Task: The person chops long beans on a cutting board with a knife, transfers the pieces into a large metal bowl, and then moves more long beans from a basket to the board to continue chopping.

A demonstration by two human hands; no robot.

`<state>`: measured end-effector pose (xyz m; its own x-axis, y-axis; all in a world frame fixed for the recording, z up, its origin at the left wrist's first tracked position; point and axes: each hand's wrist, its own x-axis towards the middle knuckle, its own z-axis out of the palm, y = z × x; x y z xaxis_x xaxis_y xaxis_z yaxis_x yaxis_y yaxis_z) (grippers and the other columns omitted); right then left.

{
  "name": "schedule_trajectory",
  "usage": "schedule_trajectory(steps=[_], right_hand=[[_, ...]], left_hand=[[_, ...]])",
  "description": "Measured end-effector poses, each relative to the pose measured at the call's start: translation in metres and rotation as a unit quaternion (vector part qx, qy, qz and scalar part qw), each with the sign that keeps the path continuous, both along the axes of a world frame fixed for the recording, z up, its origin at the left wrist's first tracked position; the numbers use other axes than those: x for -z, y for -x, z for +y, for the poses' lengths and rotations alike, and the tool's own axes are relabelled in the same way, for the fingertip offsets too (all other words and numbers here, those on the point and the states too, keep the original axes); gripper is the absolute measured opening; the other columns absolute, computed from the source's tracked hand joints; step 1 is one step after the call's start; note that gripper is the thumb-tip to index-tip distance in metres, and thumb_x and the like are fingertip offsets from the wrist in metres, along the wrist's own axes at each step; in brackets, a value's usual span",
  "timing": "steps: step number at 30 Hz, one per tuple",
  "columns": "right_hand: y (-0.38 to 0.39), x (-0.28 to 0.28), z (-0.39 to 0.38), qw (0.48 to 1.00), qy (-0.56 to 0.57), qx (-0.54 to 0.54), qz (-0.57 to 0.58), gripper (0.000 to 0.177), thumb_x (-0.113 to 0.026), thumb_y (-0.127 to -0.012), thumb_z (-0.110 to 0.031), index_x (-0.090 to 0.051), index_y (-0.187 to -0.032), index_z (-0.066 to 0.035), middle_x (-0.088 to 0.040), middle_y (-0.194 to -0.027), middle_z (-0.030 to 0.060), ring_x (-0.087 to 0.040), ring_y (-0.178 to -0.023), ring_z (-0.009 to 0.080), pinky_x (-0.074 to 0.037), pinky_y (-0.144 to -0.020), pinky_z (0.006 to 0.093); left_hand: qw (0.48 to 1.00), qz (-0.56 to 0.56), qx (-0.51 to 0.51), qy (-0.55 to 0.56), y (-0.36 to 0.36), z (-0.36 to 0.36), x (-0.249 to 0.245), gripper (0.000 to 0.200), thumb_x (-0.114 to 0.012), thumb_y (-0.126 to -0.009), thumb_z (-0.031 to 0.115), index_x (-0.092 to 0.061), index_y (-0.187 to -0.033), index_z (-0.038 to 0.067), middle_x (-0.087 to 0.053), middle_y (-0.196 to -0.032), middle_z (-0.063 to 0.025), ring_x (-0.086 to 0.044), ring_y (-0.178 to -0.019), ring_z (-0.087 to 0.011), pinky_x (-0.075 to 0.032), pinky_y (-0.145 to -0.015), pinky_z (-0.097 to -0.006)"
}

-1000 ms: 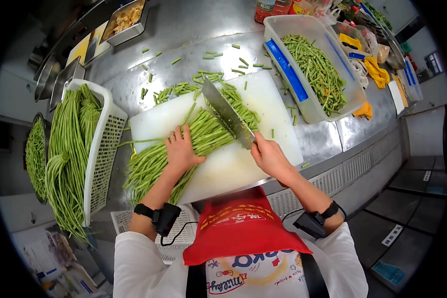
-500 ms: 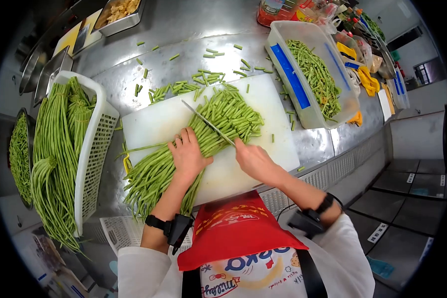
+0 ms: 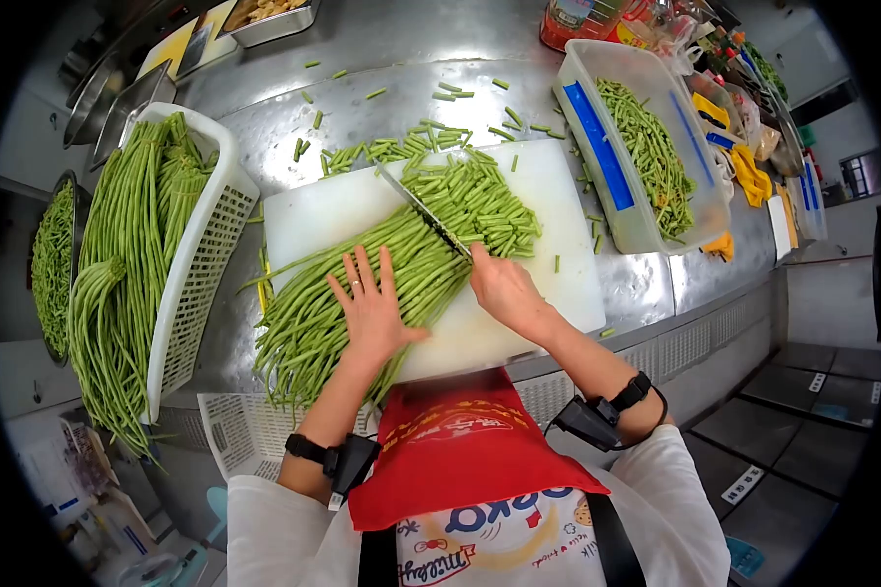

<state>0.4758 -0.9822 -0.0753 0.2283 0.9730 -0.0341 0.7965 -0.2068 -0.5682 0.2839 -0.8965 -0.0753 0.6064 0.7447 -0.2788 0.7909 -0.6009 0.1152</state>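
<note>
A thick bundle of long green beans (image 3: 338, 293) lies across the white cutting board (image 3: 568, 284). My left hand (image 3: 372, 308) rests on the bundle, its fingers spread and pointing away from me. My right hand (image 3: 507, 293) is wrapped round the handle of a kitchen knife (image 3: 423, 209); the handle itself is mostly hidden in the fist. The blade slants to the far left, between the long beans and a heap of short cut pieces (image 3: 489, 201) on its right side. More cut pieces (image 3: 392, 147) lie at the board's far edge.
Left of the board stands a white perforated basket (image 3: 198, 264) full of whole long beans (image 3: 132, 235). A clear plastic bin (image 3: 646, 230) with cut beans is at the right. Loose pieces dot the metal counter (image 3: 382, 54). A metal tray (image 3: 274, 24) sits at the far left.
My left hand has slid back toward me along the beans, and its fingers have spread. The knife stays in my right hand among the beans. The whole view has shifted slightly.
</note>
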Motion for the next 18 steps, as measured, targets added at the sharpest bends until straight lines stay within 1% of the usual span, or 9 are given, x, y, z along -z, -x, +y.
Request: schedule_trajectory(steps=[3,4,7,8,11,12,14,17,18], right_hand=[[-0.001,-0.001,0.000,1.000,-0.009,-0.005,0.003,0.015,-0.050,-0.083,-0.002,-0.042,-0.095,0.004,-0.057,-0.061,0.0246,-0.055,-0.057,0.0453,-0.043,-0.052,0.0534],[-0.001,0.001,-0.001,1.000,-0.011,-0.005,0.006,0.015,-0.050,-0.083,-0.002,-0.042,-0.094,0.004,-0.056,-0.061,0.0248,-0.055,-0.057,0.0453,-0.043,-0.052,0.0534],[-0.002,0.001,-0.001,1.000,-0.005,-0.005,0.008,0.015,-0.050,-0.082,-0.002,-0.043,-0.094,0.004,-0.057,-0.061,0.0245,-0.055,-0.058,0.0452,-0.044,-0.053,0.0530],[-0.003,0.000,-0.001,1.000,0.000,-0.006,0.006,0.016,-0.050,-0.082,-0.002,-0.043,-0.095,0.004,-0.057,-0.062,0.0243,-0.055,-0.058,0.0452,-0.044,-0.054,0.0528],[-0.009,-0.002,-0.002,1.000,-0.007,-0.008,0.018,0.021,-0.052,-0.083,-0.004,-0.044,-0.100,0.006,-0.057,-0.063,0.0242,-0.056,-0.060,0.0438,-0.044,-0.055,0.0508],[-0.010,-0.009,-0.005,1.000,-0.014,-0.004,0.026,0.022,-0.052,-0.084,-0.004,-0.043,-0.102,0.006,-0.057,-0.064,0.0241,-0.056,-0.060,0.0434,-0.044,-0.055,0.0501],[-0.011,-0.034,-0.015,0.999,-0.025,0.002,0.040,0.026,-0.053,-0.085,-0.005,-0.043,-0.106,0.006,-0.056,-0.065,0.0241,-0.056,-0.061,0.0424,-0.043,-0.056,0.0487],[-0.004,-0.070,-0.035,0.996,-0.051,0.004,0.079,0.024,-0.052,-0.086,-0.007,-0.044,-0.106,0.002,-0.057,-0.066,0.0233,-0.055,-0.061,0.0441,-0.043,-0.055,0.0515],[0.001,-0.078,-0.042,0.996,-0.035,-0.003,0.082,0.023,-0.052,-0.086,-0.007,-0.044,-0.106,0.002,-0.057,-0.066,0.0233,-0.055,-0.062,0.0441,-0.043,-0.055,0.0516]], left_hand=[[0.997,-0.077,-0.002,-0.022,0.007,0.015,0.012,0.134,-0.086,-0.048,0.044,-0.007,-0.148,0.001,-0.013,-0.147,-0.0346,-0.013,-0.140,-0.0440,-0.013,-0.111,-0.0578],[0.993,-0.110,-0.009,-0.047,0.010,0.021,0.014,0.131,-0.085,-0.049,0.038,-0.007,-0.148,0.000,-0.017,-0.147,-0.0321,-0.024,-0.136,-0.0419,-0.022,-0.109,-0.0529],[0.996,-0.078,-0.037,-0.005,0.014,0.046,0.018,0.130,-0.085,-0.048,0.038,-0.010,-0.147,-0.002,-0.023,-0.147,-0.0283,-0.034,-0.129,-0.0412,-0.029,-0.104,-0.0495],[0.997,-0.069,-0.014,-0.019,0.014,0.053,0.019,0.131,-0.085,-0.046,0.040,-0.013,-0.145,-0.004,-0.027,-0.147,-0.0253,-0.041,-0.122,-0.0393,-0.031,-0.100,-0.0492],[1.000,-0.017,-0.010,0.011,0.009,0.062,0.017,0.131,-0.084,-0.045,0.047,-0.016,-0.144,-0.006,-0.027,-0.147,-0.0254,-0.034,-0.129,-0.0418,-0.023,-0.105,-0.0553],[1.000,-0.006,-0.002,-0.008,0.009,0.061,0.015,0.131,-0.083,-0.046,0.048,-0.016,-0.144,-0.006,-0.026,-0.147,-0.0259,-0.031,-0.131,-0.0428,-0.020,-0.106,-0.0574],[0.999,0.014,0.013,-0.045,0.009,0.060,0.014,0.131,-0.082,-0.046,0.052,-0.016,-0.144,-0.005,-0.024,-0.147,-0.0268,-0.024,-0.135,-0.0448,-0.013,-0.108,-0.0615],[1.000,0.004,0.010,-0.017,0.014,0.066,0.026,0.132,-0.080,-0.047,0.056,-0.016,-0.145,-0.003,-0.021,-0.148,-0.0287,-0.015,-0.138,-0.0468,-0.006,-0.109,-0.0641],[1.000,-0.015,0.011,-0.008,0.014,0.068,0.027,0.128,-0.081,-0.047,0.054,-0.019,-0.144,-0.002,-0.021,-0.147,-0.0301,-0.021,-0.136,-0.0464,-0.011,-0.108,-0.0641]])
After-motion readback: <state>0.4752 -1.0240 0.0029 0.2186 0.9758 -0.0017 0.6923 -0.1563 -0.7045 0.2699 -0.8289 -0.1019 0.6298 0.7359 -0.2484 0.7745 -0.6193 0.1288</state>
